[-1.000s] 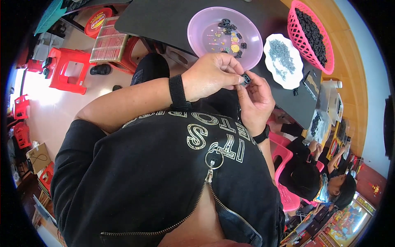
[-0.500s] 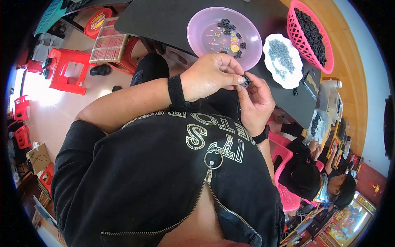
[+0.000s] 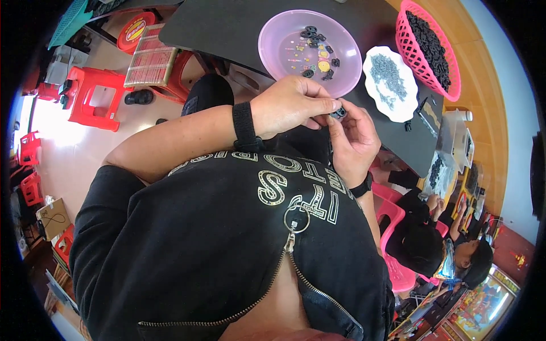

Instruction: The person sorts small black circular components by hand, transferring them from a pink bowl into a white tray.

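Observation:
A small black part with round holes (image 3: 338,113) is pinched between my two hands in front of my chest. My left hand (image 3: 293,107) grips it from the left, thumb lying over its upper edge. From the right, my right hand (image 3: 355,139) steadies it between thumb and fingers, palm partly turned up. Fingers hide much of the part. Just beyond my hands is a translucent pink-purple basin (image 3: 273,57) with several similar black parts (image 3: 310,32) on its bottom. Farther right, a white scalloped plate (image 3: 372,57) holds a heap of tiny grey metallic pieces (image 3: 388,77).
A pink lattice basket (image 3: 405,42) full of black parts stands at the far right of the dark table (image 3: 227,28). A loose black piece (image 3: 408,126) lies near the plate. Red stools (image 3: 94,96) stand at left. Other people (image 3: 421,241) sit at right beside pink chairs (image 3: 392,216).
My left thumb has shifted slightly upward over the black part, which has tilted a little between my fingers. Both hands otherwise stay in nearly the same place.

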The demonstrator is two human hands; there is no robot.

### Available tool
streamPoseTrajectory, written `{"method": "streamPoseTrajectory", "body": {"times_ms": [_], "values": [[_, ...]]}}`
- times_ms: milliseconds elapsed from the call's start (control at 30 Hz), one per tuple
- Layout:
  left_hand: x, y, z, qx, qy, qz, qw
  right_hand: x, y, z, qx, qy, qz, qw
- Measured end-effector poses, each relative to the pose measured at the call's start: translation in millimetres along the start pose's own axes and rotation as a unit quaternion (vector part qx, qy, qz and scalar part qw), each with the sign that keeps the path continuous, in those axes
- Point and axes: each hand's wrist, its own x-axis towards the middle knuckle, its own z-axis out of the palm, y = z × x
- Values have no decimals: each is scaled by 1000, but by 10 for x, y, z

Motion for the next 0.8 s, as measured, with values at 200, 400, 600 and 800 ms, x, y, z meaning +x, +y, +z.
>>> {"method": "streamPoseTrajectory", "body": {"times_ms": [200, 400, 600, 800], "values": [[16, -40, 26, -16, 19, 34, 999, 20, -16, -6, -23, 3, -10, 1000], [-45, 78, 49, -4, 12, -11, 1000, 4, 69, -24, -48, 21, -23, 998], [-40, 77, 26, -21, 7, -21, 1000, 21, 83, -31, -44, 13, -21, 999], [-57, 104, 20, -9, 1, -19, 1000, 25, 6, -32, -42, 1, -9, 999]]}}
